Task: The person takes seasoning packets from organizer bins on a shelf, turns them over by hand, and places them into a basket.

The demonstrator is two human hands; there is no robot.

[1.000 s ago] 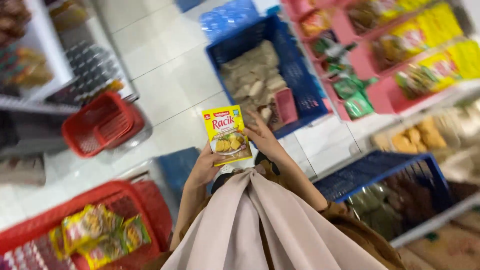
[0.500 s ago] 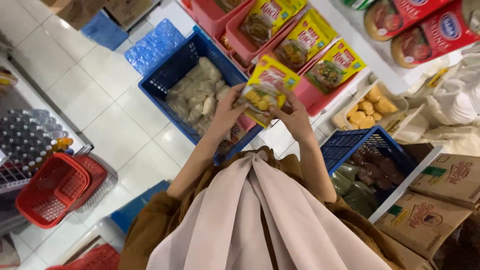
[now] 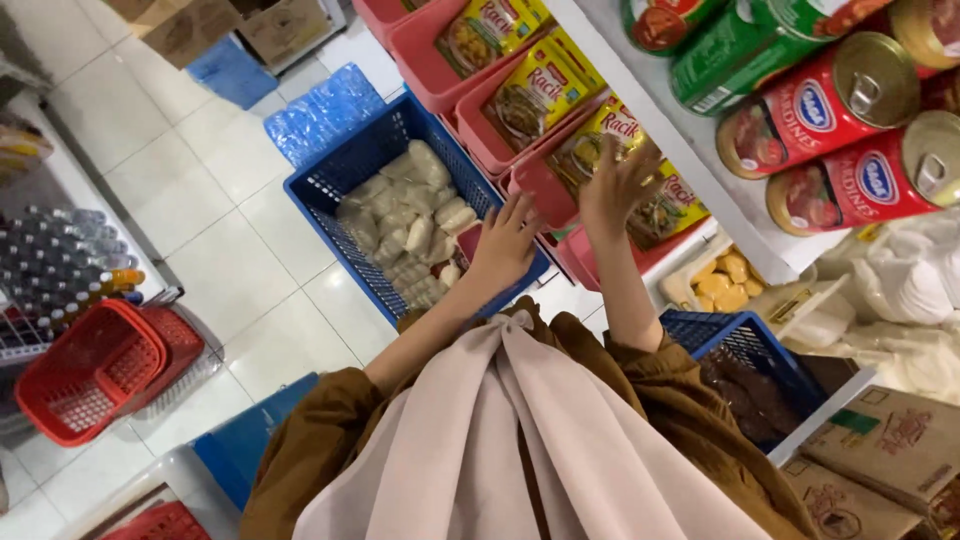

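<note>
Fingers (image 3: 640, 160) of the right hand (image 3: 618, 188) are spread loose over a yellow seasoning sachet (image 3: 600, 140) standing in a pink tray (image 3: 535, 185); they touch its front but do not close round it. That sachet sits in the third of three pink trays lined up along the low shelf, each with at least one yellow sachet of the same kind: one in the far tray (image 3: 485, 30), one in the middle tray (image 3: 540, 88), and a further sachet (image 3: 672, 205) just beyond the right hand, near the shelf edge.

The left hand (image 3: 505, 245) hangs a little lower, fingers released and slightly fanned, holding nothing; it hovers above the near rim of a blue crate (image 3: 335, 180) filled with pale, clear-wrapped packs. Whether it touches the rim cannot be told.

On the white shelf (image 3: 700, 140) above the trays lie four red cans (image 3: 800, 120) on their sides, and one green can (image 3: 740, 50) next to them. A second blue crate (image 3: 740, 345) of dark goods stands below the right forearm. On the tiled floor (image 3: 200, 200) to the left are two red shopping baskets (image 3: 95, 370), nested one in the other, and a pack of water bottles (image 3: 325, 110) wrapped in blue behind the first crate.
</note>
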